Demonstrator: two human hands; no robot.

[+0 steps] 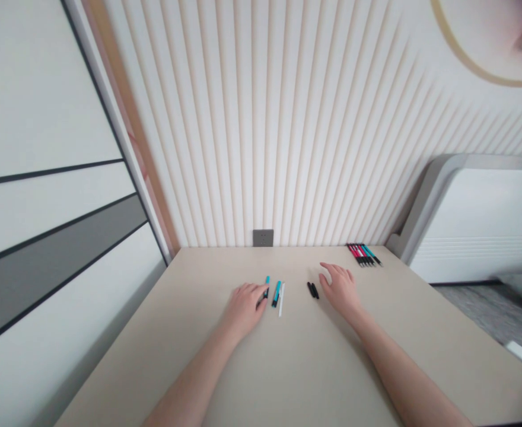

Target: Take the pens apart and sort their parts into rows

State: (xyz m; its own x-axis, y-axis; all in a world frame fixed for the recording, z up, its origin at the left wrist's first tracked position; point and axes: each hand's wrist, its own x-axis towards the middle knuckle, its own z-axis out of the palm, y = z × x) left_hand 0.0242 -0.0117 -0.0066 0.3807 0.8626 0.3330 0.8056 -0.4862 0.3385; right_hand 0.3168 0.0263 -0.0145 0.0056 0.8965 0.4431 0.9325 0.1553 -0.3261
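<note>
My left hand (245,305) is closed at thumb and forefinger around a blue and black pen barrel (267,280), partly hidden by the fingers, at the tabletop. Just right of it lies another blue pen barrel with a dark end (276,293). Beside that one is a thin white refill-like stick (282,299). Two short black pen parts (313,290) lie side by side farther right. Near them, my right hand (340,287) hovers or rests low over the table with thumb and fingers apart, holding nothing.
A row of several pink, blue and black pens (364,255) lies at the table's far right corner. The beige table (296,367) meets a ribbed wall with a dark socket (263,238). A white cabinet (65,267) stands left, a grey-white headboard (478,219) right.
</note>
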